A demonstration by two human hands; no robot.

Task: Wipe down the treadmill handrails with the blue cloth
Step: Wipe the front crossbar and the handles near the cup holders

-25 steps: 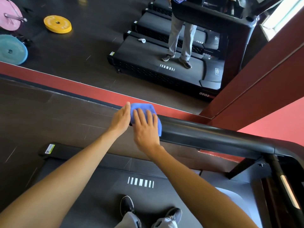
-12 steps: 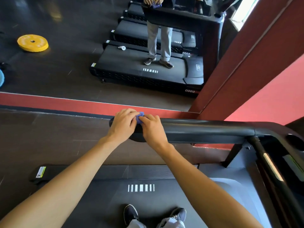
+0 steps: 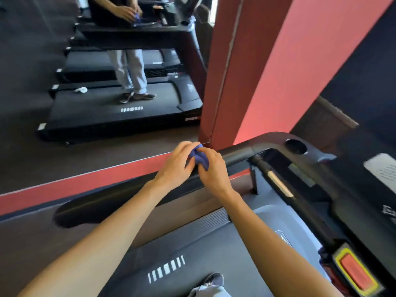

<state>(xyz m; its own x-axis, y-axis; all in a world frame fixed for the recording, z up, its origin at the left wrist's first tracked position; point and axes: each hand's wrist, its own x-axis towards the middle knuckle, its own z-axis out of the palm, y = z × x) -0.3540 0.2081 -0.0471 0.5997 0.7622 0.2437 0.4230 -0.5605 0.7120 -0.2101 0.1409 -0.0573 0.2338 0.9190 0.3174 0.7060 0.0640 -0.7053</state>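
Note:
The blue cloth (image 3: 198,157) is bunched up on top of the black left handrail (image 3: 120,196) of the treadmill. My left hand (image 3: 174,166) and my right hand (image 3: 212,168) both grip the cloth, fingers curled round it, close together on the rail. Only a small crumpled part of the cloth shows between the hands. The rail runs from the lower left up to the console corner (image 3: 261,144) on the right.
A wall mirror (image 3: 96,71) ahead reflects the treadmill and me. A red pillar (image 3: 246,71) stands right of it. The console (image 3: 321,179) with a cup holder (image 3: 296,146) and a red stop button (image 3: 356,273) is at right. My shoe (image 3: 214,279) rests on the belt (image 3: 182,254).
Both hands with the cloth have slid along the rail from its free end toward the console. The flat cloth has been bunched up. The view has turned to the right.

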